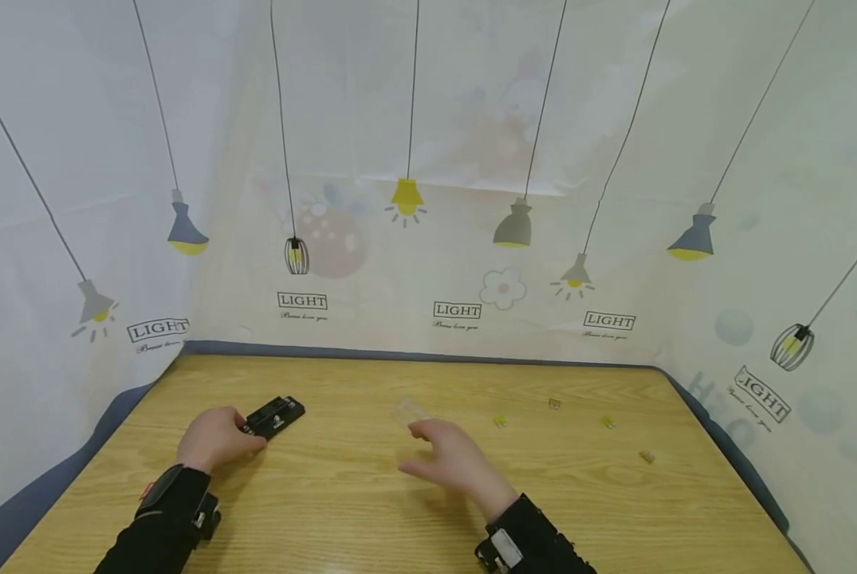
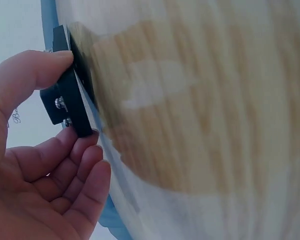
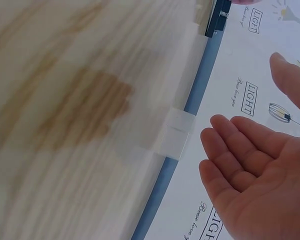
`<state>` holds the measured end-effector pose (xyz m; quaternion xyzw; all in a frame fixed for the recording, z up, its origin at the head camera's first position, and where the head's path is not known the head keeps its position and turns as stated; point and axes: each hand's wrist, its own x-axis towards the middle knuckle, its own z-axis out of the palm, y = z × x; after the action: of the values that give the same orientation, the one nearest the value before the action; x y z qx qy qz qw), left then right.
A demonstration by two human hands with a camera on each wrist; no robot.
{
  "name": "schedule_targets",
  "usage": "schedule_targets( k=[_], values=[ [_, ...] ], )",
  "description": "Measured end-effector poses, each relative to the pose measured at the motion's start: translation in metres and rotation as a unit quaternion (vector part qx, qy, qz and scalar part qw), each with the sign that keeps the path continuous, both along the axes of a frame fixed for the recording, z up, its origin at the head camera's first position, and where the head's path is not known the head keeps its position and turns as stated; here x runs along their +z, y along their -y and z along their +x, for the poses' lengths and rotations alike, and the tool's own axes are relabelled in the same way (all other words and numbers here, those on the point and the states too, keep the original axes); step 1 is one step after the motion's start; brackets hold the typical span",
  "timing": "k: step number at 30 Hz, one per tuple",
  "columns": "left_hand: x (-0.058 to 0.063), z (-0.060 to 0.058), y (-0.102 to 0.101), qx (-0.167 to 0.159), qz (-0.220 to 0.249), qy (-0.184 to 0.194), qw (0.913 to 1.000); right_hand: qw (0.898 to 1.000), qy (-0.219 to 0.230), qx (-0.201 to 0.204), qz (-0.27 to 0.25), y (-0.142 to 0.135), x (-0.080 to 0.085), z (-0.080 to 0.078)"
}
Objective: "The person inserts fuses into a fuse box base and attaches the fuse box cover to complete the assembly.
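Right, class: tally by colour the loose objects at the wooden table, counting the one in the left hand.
Black block: 1
Clear piece: 1
Small yellow pieces: 2
Small brownish pieces: 2
Total: 6

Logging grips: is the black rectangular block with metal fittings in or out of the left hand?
In: the left hand pinches the block between thumb and fingers.
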<state>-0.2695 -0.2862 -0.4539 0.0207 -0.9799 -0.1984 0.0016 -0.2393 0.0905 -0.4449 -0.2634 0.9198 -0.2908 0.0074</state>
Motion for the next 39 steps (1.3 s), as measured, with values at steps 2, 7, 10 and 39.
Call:
schedule_targets(
  k=[2,7,10,39],
  values=[
    [0.000,0.000,0.001,-0.001,-0.001,-0.002,1.0000,1.000,0.002,0.001,0.002,0.004,0.001,-0.001],
    [0.002,0.001,0.001,-0.004,-0.001,-0.006,1.0000,1.000,0.006,0.000,-0.003,0.013,0.001,-0.002],
    [0.005,0.002,-0.002,-0.005,0.006,-0.008,0.9999,1.000,0.000,0.000,-0.004,0.017,0.002,-0.003],
    [0.025,0.030,-0.072,-0.108,0.074,-0.068,0.9890,0.997,-0.021,-0.019,-0.078,0.035,-0.001,-0.007]
  ],
)
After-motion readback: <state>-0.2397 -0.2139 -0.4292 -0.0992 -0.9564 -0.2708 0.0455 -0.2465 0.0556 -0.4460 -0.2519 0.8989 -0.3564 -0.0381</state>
